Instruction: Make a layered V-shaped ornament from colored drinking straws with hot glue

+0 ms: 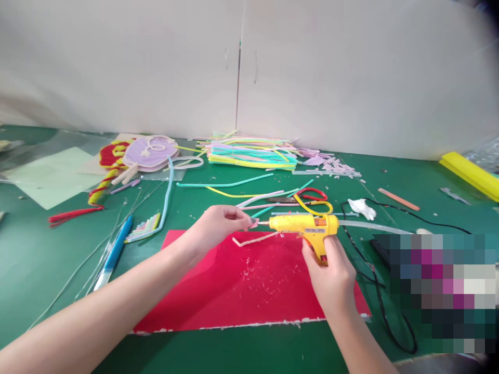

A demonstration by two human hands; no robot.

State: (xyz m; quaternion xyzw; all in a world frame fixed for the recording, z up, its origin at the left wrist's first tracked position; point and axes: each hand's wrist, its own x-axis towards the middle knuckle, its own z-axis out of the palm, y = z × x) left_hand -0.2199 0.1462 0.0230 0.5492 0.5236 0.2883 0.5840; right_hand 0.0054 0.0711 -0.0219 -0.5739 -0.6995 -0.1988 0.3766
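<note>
My right hand (331, 265) is wrapped round the handle of a yellow hot glue gun (304, 224), its nozzle pointing left. A clear glue stick (378, 226) sticks out of the gun's back end. My left hand (224, 223) pinches a small pink piece (254, 223) right at the nozzle tip; whether the two touch I cannot tell. Below them lies a red sheet (249, 280) with white scraps on it. A bent pale pipe cleaner (253, 241) rests near the sheet's far edge.
Scissors (315, 200) with red and yellow handles lie behind the gun. Further back is a bundle of coloured pipe cleaners (251, 156). A purple fan-shaped craft (150, 153) and a blue pen-like tool (117, 249) lie left. A black cord (378, 296) loops at the right.
</note>
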